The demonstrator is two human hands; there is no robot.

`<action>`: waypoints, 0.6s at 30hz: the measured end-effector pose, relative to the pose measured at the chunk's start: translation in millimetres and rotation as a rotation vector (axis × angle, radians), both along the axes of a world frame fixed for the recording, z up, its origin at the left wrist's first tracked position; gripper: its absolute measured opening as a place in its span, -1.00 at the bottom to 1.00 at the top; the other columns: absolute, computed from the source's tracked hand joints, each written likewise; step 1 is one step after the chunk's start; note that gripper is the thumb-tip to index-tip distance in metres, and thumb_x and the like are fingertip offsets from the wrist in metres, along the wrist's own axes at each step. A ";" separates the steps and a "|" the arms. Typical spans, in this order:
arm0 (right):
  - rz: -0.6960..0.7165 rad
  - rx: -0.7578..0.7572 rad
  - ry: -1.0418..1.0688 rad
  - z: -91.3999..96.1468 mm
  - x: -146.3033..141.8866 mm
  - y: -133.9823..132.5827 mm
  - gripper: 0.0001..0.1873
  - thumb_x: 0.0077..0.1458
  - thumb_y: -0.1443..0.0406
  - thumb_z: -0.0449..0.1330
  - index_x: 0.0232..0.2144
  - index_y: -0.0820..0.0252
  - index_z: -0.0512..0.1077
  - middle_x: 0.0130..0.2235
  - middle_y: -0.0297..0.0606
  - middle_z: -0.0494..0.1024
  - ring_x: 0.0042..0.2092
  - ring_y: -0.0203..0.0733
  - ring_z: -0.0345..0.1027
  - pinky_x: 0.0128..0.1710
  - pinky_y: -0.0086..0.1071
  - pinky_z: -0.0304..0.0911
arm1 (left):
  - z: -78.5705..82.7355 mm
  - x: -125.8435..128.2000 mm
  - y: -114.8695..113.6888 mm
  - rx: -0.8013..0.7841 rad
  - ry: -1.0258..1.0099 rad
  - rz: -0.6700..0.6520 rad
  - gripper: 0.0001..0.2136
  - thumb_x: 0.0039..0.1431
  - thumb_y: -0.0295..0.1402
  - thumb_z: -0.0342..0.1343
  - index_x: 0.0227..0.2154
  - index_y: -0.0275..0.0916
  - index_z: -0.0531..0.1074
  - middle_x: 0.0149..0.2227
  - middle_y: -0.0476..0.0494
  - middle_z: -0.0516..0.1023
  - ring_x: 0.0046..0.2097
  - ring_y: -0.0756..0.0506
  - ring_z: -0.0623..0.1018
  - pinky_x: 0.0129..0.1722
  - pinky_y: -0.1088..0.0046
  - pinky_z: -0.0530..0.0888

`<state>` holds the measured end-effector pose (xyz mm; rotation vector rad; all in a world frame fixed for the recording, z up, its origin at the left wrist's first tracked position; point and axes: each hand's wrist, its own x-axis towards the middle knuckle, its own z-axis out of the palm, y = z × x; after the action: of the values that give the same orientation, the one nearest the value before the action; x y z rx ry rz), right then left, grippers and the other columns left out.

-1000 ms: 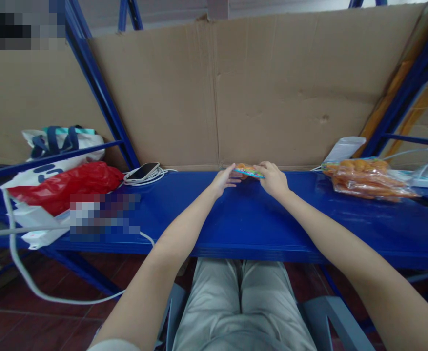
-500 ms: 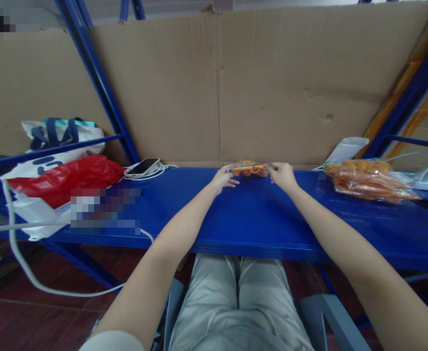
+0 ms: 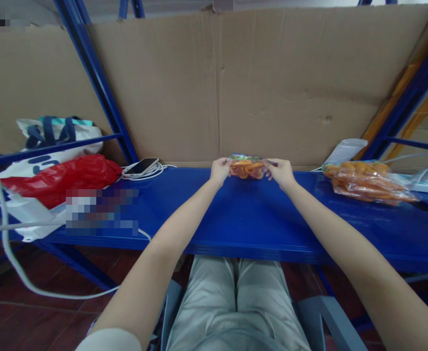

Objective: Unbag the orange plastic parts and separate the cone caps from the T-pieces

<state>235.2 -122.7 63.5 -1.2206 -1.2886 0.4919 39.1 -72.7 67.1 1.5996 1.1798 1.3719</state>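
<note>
Between my hands, near the back of the blue table [image 3: 235,219], is a clear plastic bag [image 3: 247,168] with orange ring-shaped pieces in it and a coloured strip along its top. My left hand [image 3: 221,170] pinches the bag's upper left corner. At the upper right corner, my right hand [image 3: 278,171] grips it between thumb and fingers. The bag hangs with its broad side toward me. Further right on the table lies a pile of similar bags [image 3: 367,183] of orange pieces.
A phone [image 3: 144,166] rests on coiled white cable at the back left. Left of it are a red plastic bag [image 3: 67,178] and a white tote bag [image 3: 60,141]. Cardboard [image 3: 162,87] walls the back, between blue frame posts [image 3: 96,78]. A white cable [image 3: 6,243] loops off the left side.
The bag has turned from nearly edge-on to broad side toward me, so its coloured top strip and orange pieces show more. Both hands have risen slightly, still at its corners.
</note>
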 end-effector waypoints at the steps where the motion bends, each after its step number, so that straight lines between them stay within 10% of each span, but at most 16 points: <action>1: -0.027 -0.002 -0.027 4.0 0.7 2.7 -0.74 0.03 0.19 0.30 -0.34 0.30 0.59 -0.63 -0.38 0.41 -0.65 -0.38 0.23 -0.73 -0.53 0.16 | 4.5 0.0 5.2 0.035 0.059 0.026 -0.85 0.24 -0.48 0.07 -0.41 -0.33 0.51 -0.69 0.05 0.38 -0.62 0.06 0.39 -0.56 0.60 0.31; 10: -0.144 -0.033 -0.017 51.4 2.6 35.1 -0.86 0.08 0.28 0.27 -0.38 0.28 0.52 -0.60 -0.31 0.45 -0.63 -0.33 0.30 -0.66 -0.47 0.27 | 57.0 14.0 26.9 0.057 0.188 0.014 -0.85 0.25 -0.51 0.03 -0.42 -0.33 0.44 -0.57 -0.07 0.49 -0.54 0.04 0.50 -0.39 0.53 0.47; 18: -0.240 0.106 -0.166 67.6 14.3 50.9 -0.72 0.12 0.16 0.22 -0.29 0.29 0.56 -0.52 -0.21 0.52 -0.45 -0.18 0.45 -0.39 -0.27 0.43 | 71.4 22.0 30.5 0.098 0.105 -0.031 -0.90 0.25 -0.53 0.04 -0.35 -0.35 0.44 -0.46 -0.14 0.55 -0.40 0.01 0.59 -0.24 0.51 0.51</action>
<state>249.5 -71.8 131.1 -1.3271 -1.2695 0.1501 61.0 -42.2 138.6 1.7706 1.1584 1.3586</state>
